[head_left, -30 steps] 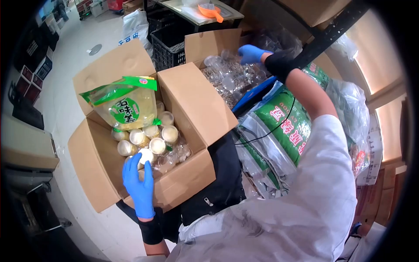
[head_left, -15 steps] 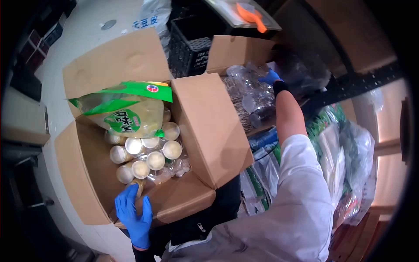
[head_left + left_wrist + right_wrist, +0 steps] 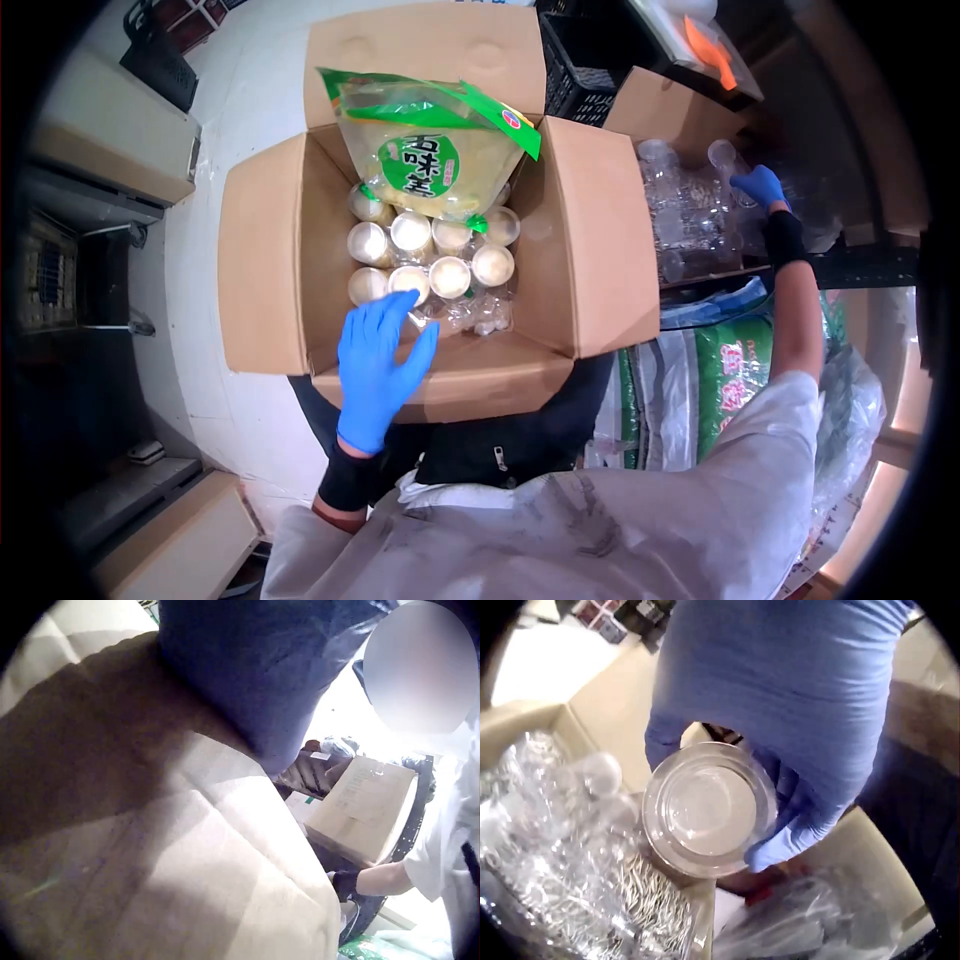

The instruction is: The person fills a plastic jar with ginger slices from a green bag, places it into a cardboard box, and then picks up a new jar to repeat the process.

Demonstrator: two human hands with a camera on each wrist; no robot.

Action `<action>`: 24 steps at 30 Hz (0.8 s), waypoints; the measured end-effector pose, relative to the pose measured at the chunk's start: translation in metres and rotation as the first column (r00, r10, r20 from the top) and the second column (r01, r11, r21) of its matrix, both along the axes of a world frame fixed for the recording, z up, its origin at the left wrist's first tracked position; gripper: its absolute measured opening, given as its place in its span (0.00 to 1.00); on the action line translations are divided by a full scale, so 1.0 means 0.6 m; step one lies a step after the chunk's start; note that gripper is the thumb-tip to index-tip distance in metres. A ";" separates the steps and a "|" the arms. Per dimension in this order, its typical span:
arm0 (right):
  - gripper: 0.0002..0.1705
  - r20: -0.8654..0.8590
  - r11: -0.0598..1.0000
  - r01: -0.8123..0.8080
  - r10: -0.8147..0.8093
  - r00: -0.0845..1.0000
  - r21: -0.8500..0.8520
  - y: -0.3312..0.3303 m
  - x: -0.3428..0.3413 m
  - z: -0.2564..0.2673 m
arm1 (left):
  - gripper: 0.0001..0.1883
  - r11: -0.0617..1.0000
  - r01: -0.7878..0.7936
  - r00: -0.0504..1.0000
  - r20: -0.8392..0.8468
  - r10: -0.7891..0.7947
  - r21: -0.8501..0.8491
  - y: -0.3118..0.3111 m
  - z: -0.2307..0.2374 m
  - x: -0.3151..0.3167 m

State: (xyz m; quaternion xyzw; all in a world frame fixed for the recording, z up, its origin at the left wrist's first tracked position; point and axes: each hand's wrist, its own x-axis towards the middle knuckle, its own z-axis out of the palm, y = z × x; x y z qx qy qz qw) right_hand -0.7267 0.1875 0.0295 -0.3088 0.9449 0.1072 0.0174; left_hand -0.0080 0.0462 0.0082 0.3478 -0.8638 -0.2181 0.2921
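In the right wrist view, my blue-gloved right hand [image 3: 772, 697] grips a clear round plastic container [image 3: 709, 810], its fingers and thumb curled round the side. The head view has that right hand [image 3: 762, 187] over a box of clear empty containers [image 3: 685, 205]. My left hand [image 3: 380, 365], also gloved, is over the near edge of a large cardboard box [image 3: 445, 392], fingers spread and slightly bent, by the front cups. Inside stand several pale-filled cups [image 3: 449, 277] with a green-and-clear printed bag [image 3: 430, 160] above them. Whether the left fingertips touch a cup, I cannot tell.
Behind the boxes is a black crate [image 3: 580, 65]; an orange scoop [image 3: 708, 52] lies on a table at the back right. Green printed sacks [image 3: 735, 375] lie at the right below a dark metal rail. The left wrist view holds another closed carton [image 3: 364, 810].
The head view has swung, so the large box appears further right and squarer. My right hand has stayed over the container box; the left remains by the front cups.
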 end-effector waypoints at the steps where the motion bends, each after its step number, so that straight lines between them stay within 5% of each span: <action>1: 0.36 -0.052 0.995 -0.055 0.051 0.997 -0.083 0.012 0.030 0.039 | 0.23 1.000 0.002 0.999 -0.032 -0.002 -0.013 -0.002 0.003 -0.003; 2: 0.36 -0.072 0.995 -0.061 0.056 0.996 -0.079 0.023 0.069 0.084 | 0.23 1.000 0.005 0.998 -0.062 -0.006 -0.027 -0.001 0.006 -0.003; 4: 0.32 0.146 0.939 -0.052 0.107 0.984 -0.339 0.029 0.165 0.183 | 0.25 1.000 -0.003 0.994 -0.106 0.002 -0.008 -0.003 0.003 -0.001; 7: 0.26 0.488 0.727 0.025 0.435 0.756 -0.686 0.021 0.375 0.287 | 0.26 0.999 -0.002 0.973 -0.231 0.010 0.034 -0.005 -0.002 0.003; 10: 0.27 0.527 0.518 0.159 0.712 0.464 -0.841 -0.027 0.589 0.311 | 0.31 0.996 -0.027 0.954 -0.297 0.052 0.087 -0.011 -0.015 0.009; 11: 0.27 0.448 0.476 0.029 0.803 0.393 -0.879 -0.050 0.636 0.307 | 0.33 0.991 -0.021 0.941 -0.333 0.064 0.130 -0.014 -0.017 0.009; 13: 0.30 0.478 0.470 0.099 0.873 0.096 -0.877 -0.100 0.722 0.278 | 0.37 0.976 0.004 0.933 -0.351 0.075 0.218 -0.015 -0.010 0.013; 14: 0.32 0.524 0.541 0.267 0.841 -0.136 -0.798 -0.129 0.764 0.262 | 0.37 0.979 -0.011 0.932 -0.352 0.083 0.201 -0.013 -0.005 0.016; 16: 0.35 0.454 0.539 0.259 0.831 -0.322 -0.802 -0.184 0.847 0.252 | 0.33 0.972 0.042 0.880 -0.470 0.074 0.233 -0.011 0.000 0.019; 19: 0.26 0.377 0.581 0.435 0.798 -0.470 -0.688 -0.272 0.911 0.195 | 0.34 0.977 0.009 0.849 -0.518 0.107 0.215 -0.015 -0.007 0.025; 22: 0.29 0.398 0.540 0.291 0.812 -0.427 -0.790 -0.344 0.917 0.112 | 0.37 0.971 -0.029 0.806 -0.569 0.163 0.238 -0.017 -0.012 0.031; 24: 0.34 0.368 0.564 0.315 0.781 -0.505 -0.764 -0.359 0.910 0.054 | 0.39 0.966 -0.046 0.762 -0.616 0.200 0.256 -0.016 -0.014 0.030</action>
